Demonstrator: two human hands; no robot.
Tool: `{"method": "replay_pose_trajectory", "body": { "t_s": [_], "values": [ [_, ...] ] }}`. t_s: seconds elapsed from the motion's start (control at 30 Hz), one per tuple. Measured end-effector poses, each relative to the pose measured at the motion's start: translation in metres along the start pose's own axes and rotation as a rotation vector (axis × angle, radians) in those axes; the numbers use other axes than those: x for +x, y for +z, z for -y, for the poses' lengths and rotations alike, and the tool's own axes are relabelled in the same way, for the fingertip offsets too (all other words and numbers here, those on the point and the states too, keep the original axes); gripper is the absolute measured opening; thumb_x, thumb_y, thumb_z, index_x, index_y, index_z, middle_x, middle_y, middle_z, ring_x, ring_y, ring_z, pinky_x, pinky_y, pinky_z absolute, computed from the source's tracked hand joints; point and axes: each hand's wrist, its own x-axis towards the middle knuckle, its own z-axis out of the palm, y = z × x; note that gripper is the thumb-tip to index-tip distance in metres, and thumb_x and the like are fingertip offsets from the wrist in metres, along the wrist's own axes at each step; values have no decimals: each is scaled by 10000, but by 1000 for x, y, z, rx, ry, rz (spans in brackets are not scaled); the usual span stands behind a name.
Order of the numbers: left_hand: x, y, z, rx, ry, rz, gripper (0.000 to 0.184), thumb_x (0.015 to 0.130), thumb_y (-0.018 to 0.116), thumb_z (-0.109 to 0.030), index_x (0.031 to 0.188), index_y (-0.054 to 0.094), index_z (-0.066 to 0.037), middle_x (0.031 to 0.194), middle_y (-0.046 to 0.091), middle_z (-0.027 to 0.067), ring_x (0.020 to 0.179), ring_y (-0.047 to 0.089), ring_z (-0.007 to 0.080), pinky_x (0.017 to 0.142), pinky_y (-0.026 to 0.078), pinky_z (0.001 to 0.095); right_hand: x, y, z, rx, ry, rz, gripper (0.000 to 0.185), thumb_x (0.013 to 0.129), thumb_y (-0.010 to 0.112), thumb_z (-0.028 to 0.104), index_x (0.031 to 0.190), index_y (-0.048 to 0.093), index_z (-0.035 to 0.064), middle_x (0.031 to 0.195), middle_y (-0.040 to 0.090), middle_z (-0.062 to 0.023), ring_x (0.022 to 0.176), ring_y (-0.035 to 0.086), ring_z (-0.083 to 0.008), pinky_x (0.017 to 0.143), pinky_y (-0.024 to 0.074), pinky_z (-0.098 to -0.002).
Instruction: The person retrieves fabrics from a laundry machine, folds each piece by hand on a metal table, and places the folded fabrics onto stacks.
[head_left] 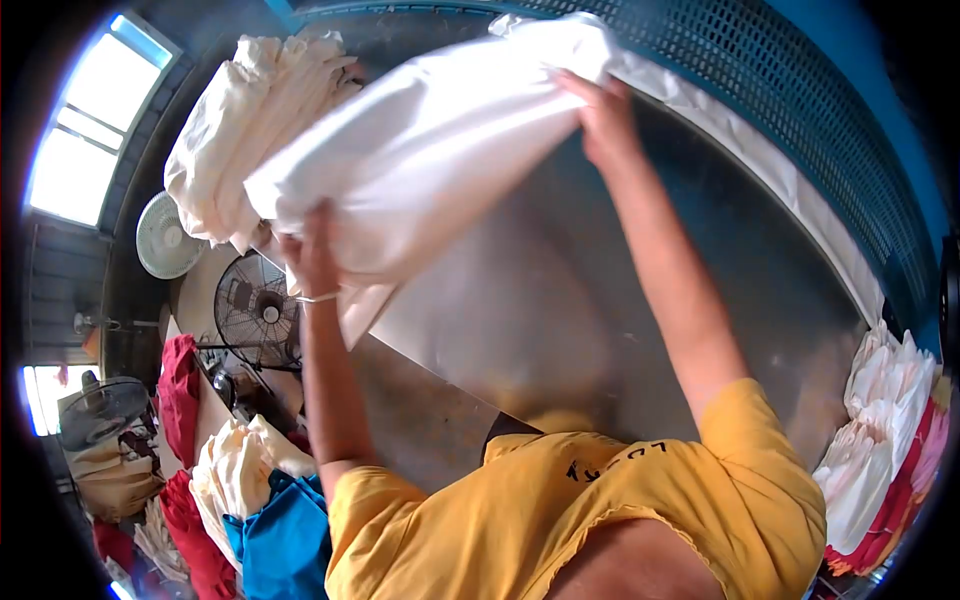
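A long piece of white cloth [430, 140] stretches between my two hands above a shiny metal table [560, 270]. Its nearer left end is gripped by my left hand [316, 255], with a loose corner hanging below the wrist. Farther off, my right hand [605, 118] is closed on the cloth's right end, the thumb and fingers at its edge. Part of the cloth is smeared by motion, and the fingertips of my left hand are hard to make out against it.
Bunched cream cloth [255, 130] stands at the back left, near a black fan [262, 308] and a pale fan [168, 236]. Blue mesh [800, 120] borders the table's far side. Blue cloth [285, 530] and red cloth [190, 520] lie lower left; white cloth bundles [875, 430] lie right.
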Motion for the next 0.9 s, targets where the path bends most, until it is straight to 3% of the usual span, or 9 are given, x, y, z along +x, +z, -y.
{"method": "replay_pose_trajectory", "body": {
  "t_s": [0.2, 0.3, 0.33, 0.47, 0.53, 0.57, 0.63, 0.8, 0.9],
  "values": [
    [52, -103, 61, 400, -279, -121, 343, 700, 712, -160, 970, 593, 15, 875, 625, 74, 738, 570, 139, 667, 461, 268, -3, 89, -155, -218, 399, -13, 211, 688, 652, 116, 874, 586, 38, 773, 601, -53, 667, 574, -145, 466, 471, -275],
    [-4, -175, 198, 1003, -262, -99, 792, 552, 741, -456, 1137, 500, 21, 1036, 579, 150, 949, 536, 276, 852, 402, 354, -35, 55, -189, -192, 622, 130, 298, 755, 627, 210, 979, 543, 32, 825, 597, -68, 687, 585, -143, 444, 473, -260],
    [2, -158, 140, 968, -811, 129, 904, 568, 697, -528, 1233, 402, 7, 1175, 490, 169, 1072, 474, 275, 916, 363, 357, -35, 36, -179, -133, 718, 135, 331, 780, 618, 248, 1015, 527, 34, 850, 598, -76, 713, 590, -145, 480, 485, -263],
    [-1, -42, 54, 1824, 164, -342, 800, 713, 585, -517, 1249, 341, 23, 1265, 407, 175, 1134, 410, 309, 937, 353, 384, -42, -108, -111, -373, 176, -92, 274, 832, 577, 232, 1015, 532, 33, 866, 616, -78, 760, 606, -160, 641, 487, -284],
    [12, 49, 65, 1281, 569, -86, 494, 788, 582, -290, 1126, 461, 49, 1202, 463, 173, 1092, 445, 300, 913, 374, 375, -65, -210, -84, -900, -108, -357, 266, 832, 570, 199, 1034, 526, 32, 881, 612, -103, 788, 599, -214, 667, 474, -308],
    [12, 103, 101, 603, 339, 123, 377, 777, 577, -196, 1071, 510, 31, 1154, 497, 169, 1062, 471, 292, 892, 390, 372, -84, -257, -57, -1200, -208, -397, 272, 817, 576, 178, 1049, 525, 45, 910, 590, -138, 826, 569, -278, 691, 457, -354],
    [2, 237, 128, 356, 369, 602, 258, 724, 557, -31, 979, 595, -46, 1049, 567, 138, 962, 530, 292, 847, 420, 367, -131, -314, -7, -1498, -138, -563, 233, 801, 576, 144, 1010, 533, 51, 955, 559, -138, 882, 533, -299, 740, 430, -377],
    [-54, 540, 149, 548, 1052, 863, 328, 733, 517, -116, 1058, 563, -115, 1098, 509, 61, 1037, 453, 257, 845, 376, 400, -213, -390, 33, -1719, -272, -637, 170, 779, 568, 76, 943, 531, 55, 1001, 536, -108, 944, 503, -299, 772, 406, -386],
    [-97, 654, 161, 693, 783, 859, 306, 760, 495, -128, 1053, 577, -162, 977, 535, 56, 968, 486, 233, 827, 391, 392, -215, -392, 41, -1654, -256, -652, 160, 769, 561, 50, 926, 531, 52, 1007, 532, -111, 959, 495, -298, 783, 403, -383]
  ]
}}
